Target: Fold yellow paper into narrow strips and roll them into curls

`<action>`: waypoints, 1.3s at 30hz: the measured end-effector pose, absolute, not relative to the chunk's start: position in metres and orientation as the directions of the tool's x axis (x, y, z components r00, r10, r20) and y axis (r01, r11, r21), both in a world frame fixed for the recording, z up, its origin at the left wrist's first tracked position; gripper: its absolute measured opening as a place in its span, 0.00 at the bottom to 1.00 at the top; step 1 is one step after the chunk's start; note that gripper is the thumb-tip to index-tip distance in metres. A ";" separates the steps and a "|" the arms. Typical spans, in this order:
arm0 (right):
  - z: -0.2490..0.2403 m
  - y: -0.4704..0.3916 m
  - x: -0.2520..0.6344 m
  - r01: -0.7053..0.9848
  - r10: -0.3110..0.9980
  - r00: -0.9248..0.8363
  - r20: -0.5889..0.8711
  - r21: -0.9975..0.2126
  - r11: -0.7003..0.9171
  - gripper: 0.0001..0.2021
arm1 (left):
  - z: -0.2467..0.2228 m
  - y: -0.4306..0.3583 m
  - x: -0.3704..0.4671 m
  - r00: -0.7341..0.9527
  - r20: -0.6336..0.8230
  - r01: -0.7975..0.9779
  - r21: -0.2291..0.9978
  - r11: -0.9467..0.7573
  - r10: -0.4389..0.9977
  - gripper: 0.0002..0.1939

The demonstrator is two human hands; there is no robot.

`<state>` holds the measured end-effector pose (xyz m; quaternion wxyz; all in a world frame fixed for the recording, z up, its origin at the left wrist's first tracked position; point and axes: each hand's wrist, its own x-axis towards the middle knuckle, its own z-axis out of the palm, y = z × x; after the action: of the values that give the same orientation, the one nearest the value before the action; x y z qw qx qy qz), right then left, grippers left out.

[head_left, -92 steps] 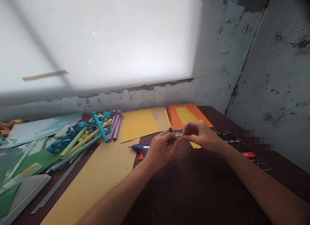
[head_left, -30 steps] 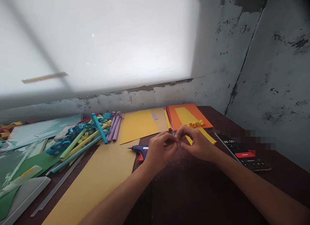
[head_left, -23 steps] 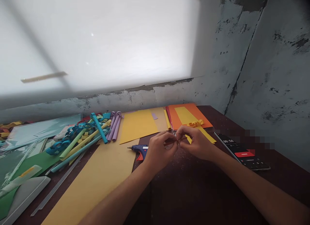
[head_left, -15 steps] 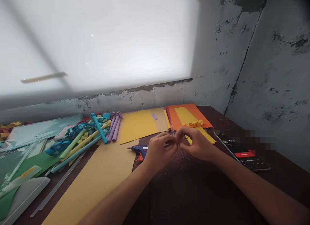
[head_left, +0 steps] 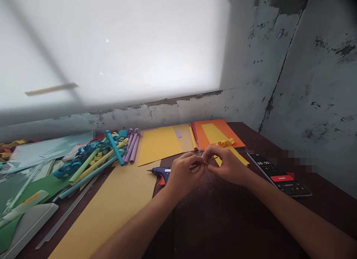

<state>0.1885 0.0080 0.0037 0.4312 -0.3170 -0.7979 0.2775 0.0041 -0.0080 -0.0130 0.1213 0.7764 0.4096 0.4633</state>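
Left hand (head_left: 189,172) and right hand (head_left: 226,165) pinch thin strip (head_left: 212,159) right of glue gun (head_left: 161,172), probably shaping it; next likely wants steady pressure.

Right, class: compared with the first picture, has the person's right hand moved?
Yes: the right hand has shifted slightly left, toward the left hand, judged against the orange paper behind it.

The right hand (head_left: 227,165) sits closer in to the left hand (head_left: 186,172) now, so that gap between them's pretty much closed. Way more of the curly yellow paper (head_left: 226,143) shows too.
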 end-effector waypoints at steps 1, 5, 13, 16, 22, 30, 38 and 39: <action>0.003 0.008 0.189 0.265 0.746 -0.425 0.512 -0.718 0.644 0.07 | -0.012 -0.008 0.004 0.233 0.617 0.526 0.570 -0.631 0.751 0.09; 0.002 0.011 0.190 0.267 0.747 -0.418 0.516 -0.717 0.644 0.06 | -0.009 -0.009 0.005 0.205 0.624 0.534 0.574 -0.621 0.754 0.07; 0.003 0.009 0.189 0.289 0.743 -0.442 0.503 -0.704 0.648 0.08 | -0.014 -0.007 0.003 0.261 0.609 0.553 0.541 -0.633 0.749 0.10; 0.004 0.009 0.190 0.288 0.754 -0.424 0.502 -0.715 0.637 0.08 | -0.012 -0.009 0.005 0.253 0.616 0.560 0.536 -0.632 0.746 0.09; 0.002 0.010 0.191 0.338 0.731 -0.439 0.522 -0.658 0.673 0.09 | -0.014 -0.007 0.004 0.239 0.617 0.581 0.528 -0.619 0.750 0.10; 0.000 0.012 0.192 0.352 0.709 -0.449 0.544 -0.621 0.700 0.09 | -0.013 -0.008 0.004 0.238 0.621 0.589 0.519 -0.620 0.747 0.10; -0.004 0.013 0.190 0.416 0.656 -0.499 0.567 -0.508 0.755 0.11 | -0.016 -0.006 0.004 0.253 0.602 0.621 0.500 -0.604 0.758 0.11; -0.004 0.013 0.189 0.417 0.650 -0.500 0.572 -0.499 0.760 0.11 | -0.016 -0.006 0.003 0.258 0.602 0.617 0.500 -0.608 0.756 0.12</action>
<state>0.1894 0.0125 -0.0041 0.3898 -0.3128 -0.8532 0.1492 0.0034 -0.0064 -0.0158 0.0814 0.7888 0.4353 0.4262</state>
